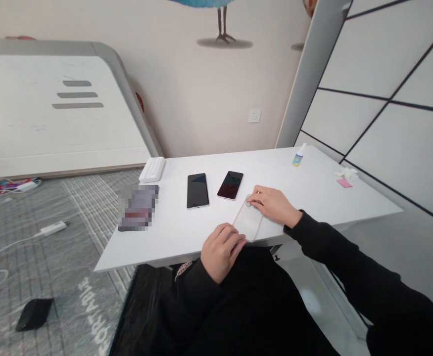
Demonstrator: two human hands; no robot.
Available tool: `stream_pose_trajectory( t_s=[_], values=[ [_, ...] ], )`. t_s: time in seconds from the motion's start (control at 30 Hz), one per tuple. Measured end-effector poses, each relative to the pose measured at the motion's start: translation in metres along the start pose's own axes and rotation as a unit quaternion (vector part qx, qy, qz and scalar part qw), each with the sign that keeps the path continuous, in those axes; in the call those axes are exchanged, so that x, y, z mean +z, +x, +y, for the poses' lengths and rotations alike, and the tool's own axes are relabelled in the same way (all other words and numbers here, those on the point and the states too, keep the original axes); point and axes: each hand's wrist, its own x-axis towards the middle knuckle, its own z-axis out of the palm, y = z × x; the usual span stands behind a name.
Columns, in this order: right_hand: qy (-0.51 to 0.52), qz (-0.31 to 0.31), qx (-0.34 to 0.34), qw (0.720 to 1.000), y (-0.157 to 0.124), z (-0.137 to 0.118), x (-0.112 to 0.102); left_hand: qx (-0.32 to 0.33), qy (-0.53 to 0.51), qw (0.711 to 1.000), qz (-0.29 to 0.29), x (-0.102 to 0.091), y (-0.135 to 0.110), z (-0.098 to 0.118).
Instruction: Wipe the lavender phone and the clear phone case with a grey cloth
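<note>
A clear phone case (249, 221) lies near the front edge of the white table, slightly turned. Its lower left corner is under the fingers of my left hand (220, 249), which are closed on it. At the upper end of the case, my right hand (275, 205) has its fingers closed around a small round part by the camera area; that detail is too small to make out. Just beyond the case lies a dark smartphone (230, 185), screen up. Farther left is a larger black smartphone (197, 191), also screen up.
On the white table (175, 237) are a white ridged box (152, 169) and a blurred-out flat item (139, 207) at left. A small bottle (299, 155), a crumpled tissue (347, 173) and a pink slip (344, 183) lie right. Cables and a charger (53, 228) lie on the floor.
</note>
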Motion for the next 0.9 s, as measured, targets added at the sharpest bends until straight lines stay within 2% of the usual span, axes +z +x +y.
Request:
stream_pose_trajectory(
  t_s=[0.1, 0.17, 0.33, 0.43, 0.53, 0.67, 0.73, 0.83, 0.9],
  values=[
    [0.004, -0.039, -0.06, 0.997, -0.009, -0.011, 0.005, 0.005, 0.005, 1.0, -0.007, 0.0, 0.0, 0.003],
    [0.0, -0.059, -0.084, 0.995, -0.011, -0.012, 0.004, 0.031, 0.038, 0.999, -0.007, 0.003, -0.002, 0.003],
    [-0.064, -0.026, -0.045, 0.997, -0.003, -0.011, -0.004, 0.15, 0.145, 0.978, 0.025, 0.012, -0.012, -0.008],
    [-0.069, -0.041, -0.076, 0.994, -0.002, -0.021, -0.001, 0.179, 0.144, 0.973, 0.032, 0.015, -0.016, -0.017],
    [-0.052, -0.079, -0.117, 0.989, 0.003, -0.02, -0.003, 0.198, 0.139, 0.97, 0.03, 0.016, -0.018, -0.021],
    [-0.067, -0.075, -0.083, 0.991, 0.014, -0.005, -0.017, 0.209, 0.134, 0.968, 0.045, 0.016, -0.019, -0.022],
    [-0.068, -0.091, -0.097, 0.989, 0.016, -0.009, -0.019, 0.209, 0.131, 0.968, 0.055, 0.016, -0.019, -0.023],
    [-0.046, -0.148, -0.16, 0.975, 0.015, -0.022, -0.018, 0.217, 0.118, 0.967, 0.064, 0.017, -0.022, -0.025],
    [-0.047, -0.159, -0.166, 0.972, 0.018, -0.025, -0.018, 0.219, 0.11, 0.967, 0.064, 0.018, -0.024, -0.026]
  ],
)
